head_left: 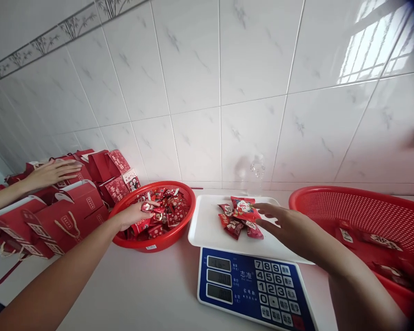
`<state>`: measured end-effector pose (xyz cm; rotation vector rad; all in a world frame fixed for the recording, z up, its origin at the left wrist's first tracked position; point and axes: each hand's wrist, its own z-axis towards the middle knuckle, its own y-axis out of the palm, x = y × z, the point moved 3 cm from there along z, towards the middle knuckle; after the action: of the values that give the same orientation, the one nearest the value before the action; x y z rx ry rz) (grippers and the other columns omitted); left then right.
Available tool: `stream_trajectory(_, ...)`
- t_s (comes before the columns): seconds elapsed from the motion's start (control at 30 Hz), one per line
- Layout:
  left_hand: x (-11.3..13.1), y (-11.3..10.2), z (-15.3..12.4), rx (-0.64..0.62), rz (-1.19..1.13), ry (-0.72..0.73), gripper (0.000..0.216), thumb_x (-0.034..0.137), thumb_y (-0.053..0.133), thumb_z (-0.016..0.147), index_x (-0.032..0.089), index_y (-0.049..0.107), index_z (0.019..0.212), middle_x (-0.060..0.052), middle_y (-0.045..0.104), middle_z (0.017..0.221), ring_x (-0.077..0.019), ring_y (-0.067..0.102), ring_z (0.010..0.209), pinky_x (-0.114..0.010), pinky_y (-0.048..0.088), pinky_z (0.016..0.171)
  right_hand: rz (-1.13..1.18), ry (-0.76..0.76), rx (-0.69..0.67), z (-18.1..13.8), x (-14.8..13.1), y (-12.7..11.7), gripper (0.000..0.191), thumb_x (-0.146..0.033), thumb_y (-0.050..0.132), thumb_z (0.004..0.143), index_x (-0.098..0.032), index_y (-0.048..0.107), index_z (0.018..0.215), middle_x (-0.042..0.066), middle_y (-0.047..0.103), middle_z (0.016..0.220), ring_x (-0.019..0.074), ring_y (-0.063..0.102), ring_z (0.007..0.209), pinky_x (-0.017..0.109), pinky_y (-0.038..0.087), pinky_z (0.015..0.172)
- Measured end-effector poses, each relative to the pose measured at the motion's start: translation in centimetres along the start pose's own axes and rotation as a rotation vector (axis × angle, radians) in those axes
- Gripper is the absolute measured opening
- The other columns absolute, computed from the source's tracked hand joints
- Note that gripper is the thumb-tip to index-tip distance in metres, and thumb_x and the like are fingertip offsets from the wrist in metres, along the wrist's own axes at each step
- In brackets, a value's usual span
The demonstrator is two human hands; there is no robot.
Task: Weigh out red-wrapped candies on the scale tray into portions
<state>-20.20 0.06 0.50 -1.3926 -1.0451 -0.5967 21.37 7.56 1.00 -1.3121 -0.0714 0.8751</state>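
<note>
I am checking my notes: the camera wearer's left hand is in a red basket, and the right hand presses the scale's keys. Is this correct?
Not the keys: the head view shows the right hand at the candies on the white tray. The left hand is in a red basket.

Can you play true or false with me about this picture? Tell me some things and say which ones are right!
1. The left hand is in the left red basket. True.
2. The right hand is at the right red basket. False: its fingertips are by the wrapped packets on the white tray.
3. The scale's front panel is green. False: the front panel is blue.
4. Another person's hand is near the red boxes. True.
5. There is only one basket. False: there are two, and the right red basket has packets in it too.
6. The wall has tiles. True.
</note>
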Motion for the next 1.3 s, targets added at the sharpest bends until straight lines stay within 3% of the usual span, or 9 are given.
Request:
stream_trajectory(0.3, 0.8, 0.5, 0.6, 0.15, -0.029, 0.075, 0.06, 0.048, 0.068, 0.066, 0.017, 0.055, 0.116, -0.01, 0.07, 0.102, -0.0263, 0.064, 0.099, -0.037, 0.052, 0.083, 0.011, -0.039, 0.011, 0.0, -0.1, 0.2, 0.038, -0.045, 0.044, 0.088, -0.03, 0.059, 0.119, 0.004, 0.067, 0.114, 0.0257, 0.065, 0.096, 0.04, 0.051, 0.078)
stream_trajectory(0.5, 1.0, 2.2, 0.5, 0.117, 0.256, 0.012, 0.04, 0.038, 0.076, 0.053, 0.02, 0.068, 0.089, -0.006, 0.071, 0.096, -0.0295, 0.062, 0.1, -0.036, 0.046, 0.087, -0.002, -0.022, -0.004, -0.1, -0.5, 0.1, 0.039, -0.045, 0.044, 0.088, -0.029, 0.059, 0.119, 0.004, 0.067, 0.114, 0.0255, 0.065, 0.096, 0.039, 0.051, 0.079)
stream_trajectory(0.67, 1.0, 3.9, 0.9, 0.074, 0.429, 0.031, 0.018, 0.034, 0.068, 0.06, 0.022, 0.068, 0.073, -0.002, 0.069, 0.074, -0.0253, 0.063, 0.077, -0.032, 0.046, 0.073, -0.022, -0.014, -0.053, -0.2, -1.0, 0.1, 0.04, -0.043, 0.043, 0.088, -0.027, 0.057, 0.122, 0.004, 0.065, 0.119, 0.0266, 0.062, 0.103, 0.042, 0.049, 0.083)
stream_trajectory(0.8, 1.8, 3.2, 1.5, 0.191, 0.496, 0.092, 0.013, 0.034, 0.062, 0.065, 0.021, 0.064, 0.068, -0.001, 0.061, 0.063, -0.0234, 0.059, 0.069, -0.031, 0.043, 0.068, -0.033, -0.008, -0.063, -0.3, -0.9, 0.0, 0.039, -0.043, 0.042, 0.089, -0.029, 0.057, 0.122, 0.003, 0.065, 0.12, 0.0259, 0.063, 0.103, 0.041, 0.05, 0.081)
stream_trajectory(0.97, 4.5, 2.7, 1.0, 0.388, 0.404, 0.209, 0.03, 0.046, 0.051, 0.076, 0.021, 0.061, 0.089, -0.001, 0.065, 0.085, -0.0222, 0.06, 0.084, -0.028, 0.044, 0.074, -0.044, -0.023, -0.005, -0.2, -1.0, -0.2, 0.037, -0.041, 0.044, 0.088, -0.029, 0.058, 0.12, 0.004, 0.067, 0.114, 0.0254, 0.065, 0.097, 0.038, 0.051, 0.078)
stream_trajectory(1.03, 6.0, 4.0, 0.0, 0.444, 0.206, 0.293, 0.035, 0.052, 0.053, 0.076, 0.021, 0.06, 0.092, -0.001, 0.066, 0.089, -0.0215, 0.061, 0.087, -0.027, 0.046, 0.075, -0.008, -0.007, 0.012, -0.1, -1.5, -0.4, 0.036, -0.041, 0.045, 0.088, -0.028, 0.059, 0.119, 0.005, 0.068, 0.111, 0.0252, 0.065, 0.096, 0.038, 0.051, 0.079)
stream_trajectory(1.1, 7.5, 6.5, -1.3, 0.413, -0.059, 0.355, 0.038, 0.054, 0.059, 0.073, 0.021, 0.059, 0.09, 0.0, 0.067, 0.082, -0.0212, 0.062, 0.083, -0.028, 0.048, 0.072, 0.086, 0.029, 0.0, -0.1, -2.4, -0.4, 0.037, -0.043, 0.046, 0.088, -0.027, 0.058, 0.119, 0.006, 0.069, 0.108, 0.0249, 0.065, 0.095, 0.038, 0.05, 0.079)
stream_trajectory(1.17, 8.8, 9.8, -2.5, 0.339, -0.232, 0.384, 0.036, 0.054, 0.063, 0.071, 0.02, 0.059, 0.084, 0.0, 0.067, 0.079, -0.0204, 0.064, 0.079, -0.028, 0.05, 0.069, 0.268, 0.013, -0.062, 0.0, -3.6, -0.1, 0.041, -0.046, 0.047, 0.088, -0.024, 0.056, 0.121, 0.007, 0.068, 0.107, 0.0232, 0.064, 0.095, 0.036, 0.05, 0.079)
stream_trajectory(1.3, 10.6, 16.0, -3.7, 0.054, -0.463, 0.489, 0.03, 0.048, 0.063, 0.076, 0.02, 0.061, 0.086, -0.001, 0.069, 0.083, -0.0183, 0.065, 0.077, -0.029, 0.052, 0.071, 0.636, -0.168, -0.199, -0.1, -5.8, 0.7, 0.038, -0.049, 0.047, 0.089, -0.019, 0.058, 0.11, 0.007, 0.066, 0.103, 0.0186, 0.062, 0.093, 0.031, 0.049, 0.079)
